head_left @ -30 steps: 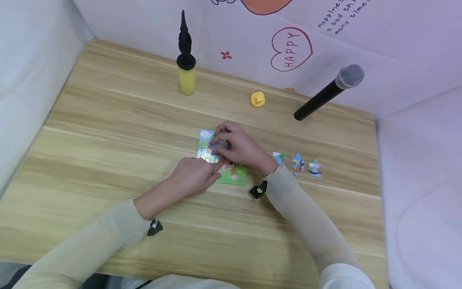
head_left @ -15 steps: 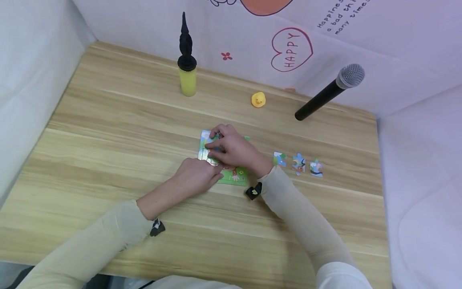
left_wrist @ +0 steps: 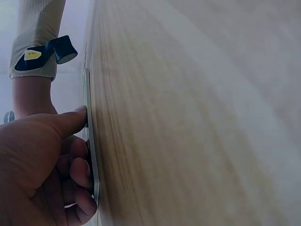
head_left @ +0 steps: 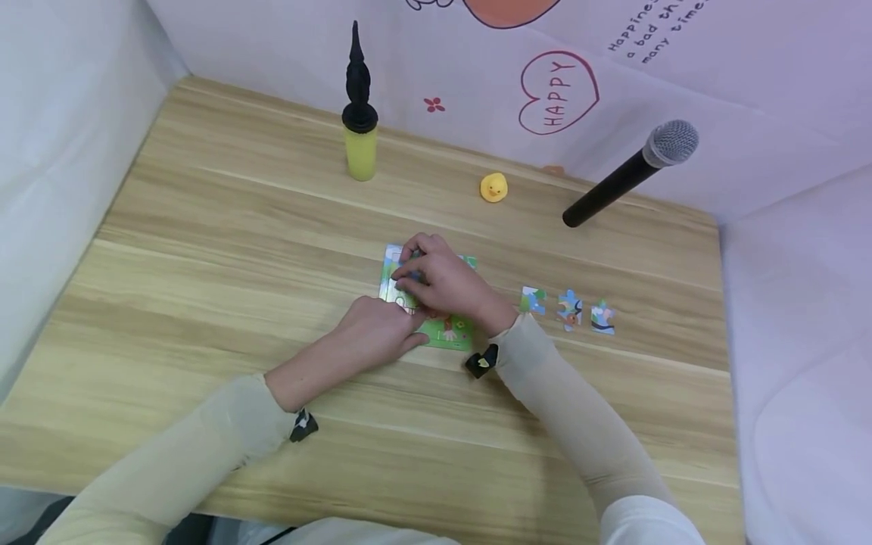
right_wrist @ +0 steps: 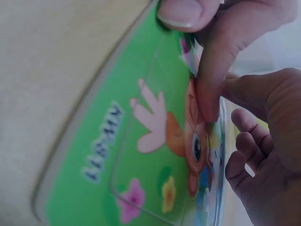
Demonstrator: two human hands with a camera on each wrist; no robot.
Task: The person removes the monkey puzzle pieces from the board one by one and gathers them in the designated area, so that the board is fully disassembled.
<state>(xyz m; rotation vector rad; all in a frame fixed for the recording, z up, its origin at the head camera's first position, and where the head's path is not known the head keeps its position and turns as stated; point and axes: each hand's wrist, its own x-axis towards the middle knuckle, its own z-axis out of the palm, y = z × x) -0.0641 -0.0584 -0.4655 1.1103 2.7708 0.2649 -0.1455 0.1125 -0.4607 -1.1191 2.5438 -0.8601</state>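
A jigsaw puzzle board point(head_left: 458, 337) with a green lower border and a cartoon animal lies flat on the wooden table. My left hand point(head_left: 378, 329) rests at its near left edge; in the right wrist view, the left thumb touches the green border point(right_wrist: 108, 155) and a finger presses on the picture. Reaching over the board from the right, my right hand point(head_left: 446, 281) has its fingertips on the upper left part. No piece shows between those fingers; their contact is partly hidden. Three loose puzzle pieces point(head_left: 569, 310) lie in a row to the right.
Toward the back stand a yellow pump point(head_left: 360, 147) with a black top and a small yellow duck point(head_left: 493, 188). A microphone point(head_left: 620, 178) is at the back right. White sheets point(head_left: 783, 288) enclose the table point(head_left: 204, 288) at the back and sides.
The right hand has shifted slightly down and left across the board, then held there. The left hand stays at the board's edge. The whole head view has drifted a little.
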